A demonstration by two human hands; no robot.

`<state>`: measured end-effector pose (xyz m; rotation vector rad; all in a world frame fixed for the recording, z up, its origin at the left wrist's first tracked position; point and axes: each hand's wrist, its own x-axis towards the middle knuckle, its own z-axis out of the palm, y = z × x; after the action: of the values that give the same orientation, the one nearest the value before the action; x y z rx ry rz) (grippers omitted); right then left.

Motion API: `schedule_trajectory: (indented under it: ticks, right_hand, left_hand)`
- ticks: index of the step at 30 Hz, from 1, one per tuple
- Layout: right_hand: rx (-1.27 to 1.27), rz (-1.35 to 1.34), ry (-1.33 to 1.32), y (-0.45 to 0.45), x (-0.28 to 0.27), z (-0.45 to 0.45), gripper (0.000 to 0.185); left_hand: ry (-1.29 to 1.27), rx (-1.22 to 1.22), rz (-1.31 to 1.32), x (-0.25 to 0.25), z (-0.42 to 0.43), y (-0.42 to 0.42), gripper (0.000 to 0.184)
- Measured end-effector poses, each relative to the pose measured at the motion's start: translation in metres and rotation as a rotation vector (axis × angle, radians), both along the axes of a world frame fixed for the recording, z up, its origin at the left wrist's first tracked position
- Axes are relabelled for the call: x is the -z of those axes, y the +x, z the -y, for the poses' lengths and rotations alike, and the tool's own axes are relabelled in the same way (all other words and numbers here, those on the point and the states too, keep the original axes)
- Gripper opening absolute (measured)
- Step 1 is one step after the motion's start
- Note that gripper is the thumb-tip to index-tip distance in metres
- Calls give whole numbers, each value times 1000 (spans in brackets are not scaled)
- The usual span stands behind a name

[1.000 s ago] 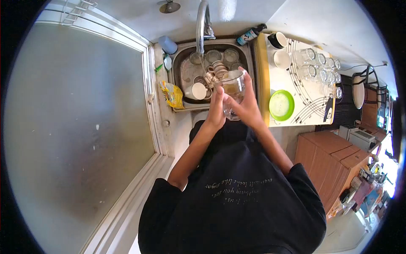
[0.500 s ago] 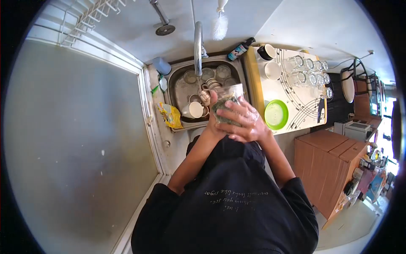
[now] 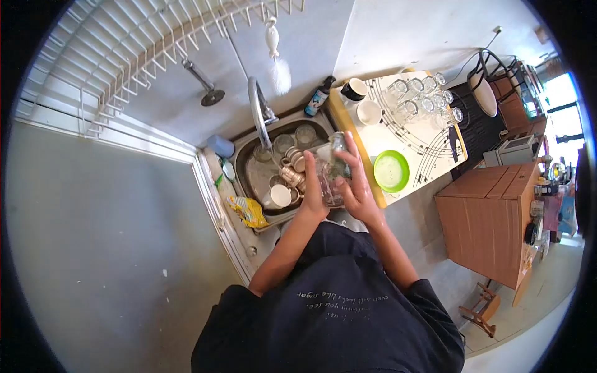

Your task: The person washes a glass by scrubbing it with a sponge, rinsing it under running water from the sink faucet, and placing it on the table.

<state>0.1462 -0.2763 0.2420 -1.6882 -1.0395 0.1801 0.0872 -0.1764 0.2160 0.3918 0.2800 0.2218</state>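
Observation:
Over the near right edge of the sink, a wet clear glass (image 3: 329, 194) is tilted between my two hands. My left hand (image 3: 314, 183) presses along its left side, fingers straight and pointing up. My right hand (image 3: 359, 193) grips the other side with its fingers spread over it. A dark greenish patch, perhaps a scrubber, shows near the right fingers, but its shape is unclear. Just left of my hands, several cups, among them a white mug (image 3: 280, 196), lie in the metal sink (image 3: 256, 171).
A curved faucet (image 3: 257, 112) hangs over the sink. To the right, a table (image 3: 429, 158) bears a green bowl (image 3: 392, 171), two mugs and several upturned glasses (image 3: 429, 102). A yellow packet (image 3: 247, 212) and a blue cup (image 3: 221, 146) stand left; a dark bottle (image 3: 319, 96) is behind.
The view has turned and shifted. My right hand has moved from across the glass's front to its right side, uncovering more of the glass, which is turned differently.

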Motion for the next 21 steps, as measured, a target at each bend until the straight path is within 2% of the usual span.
schedule_trajectory:
  ticks: [1, 2, 3, 5, 6, 9, 10, 11, 13, 14, 15, 17, 18, 19, 21]
  right_hand:
    - [7, 16, 14, -3, 3, -1, 54]
    - [48, -187, 58, -5, 4, -2, 60]
    - [83, -393, 102, -8, 4, -3, 66]
    - [116, -494, 93, -16, 6, -10, 77]
    - [117, -537, 133, -18, 11, -11, 82]
    - [96, -600, 163, -12, 28, -13, 87]
    - [80, -622, 144, -9, 33, -12, 87]
    - [79, -616, 154, -7, 37, -10, 87]
    - [112, -1089, 200, -7, 43, -7, 82]
    - [126, -1208, 312, -9, 53, -6, 70]
    - [125, -1203, 315, -10, 60, -4, 70]
    - [-51, -1459, 556, -14, 72, 5, 61]
    - [-31, -1389, 531, -17, 86, 8, 55]
    - [30, -1335, 541, -21, 82, 11, 57]
    - [34, -1225, 434, -24, 86, 21, 66]
  left_hand:
    - [99, -49, -96, -2, 0, 2, 77]
    - [216, -16, -122, 21, -3, 2, 74]
    - [227, -16, -108, 20, -3, 1, 74]
    - [748, -128, -234, 17, -4, 0, 64]
    - [760, -134, -225, 19, -6, -2, 64]
    - [214, 21, -232, 17, -14, -13, 71]
    - [320, 77, -229, 5, -14, -17, 84]
    - [330, 77, -223, 5, -14, -18, 84]
    - [505, 110, -164, 11, -14, -18, 76]
    - [546, 148, -214, 17, -20, -20, 72]
    - [549, 148, -209, 25, -30, -17, 72]
    - [554, 173, -380, 34, -45, -11, 66]
    - [446, 98, -529, 28, -44, -6, 64]
    - [469, 36, -569, 40, -49, 3, 66]
    - [595, -303, -513, 140, -69, 30, 75]
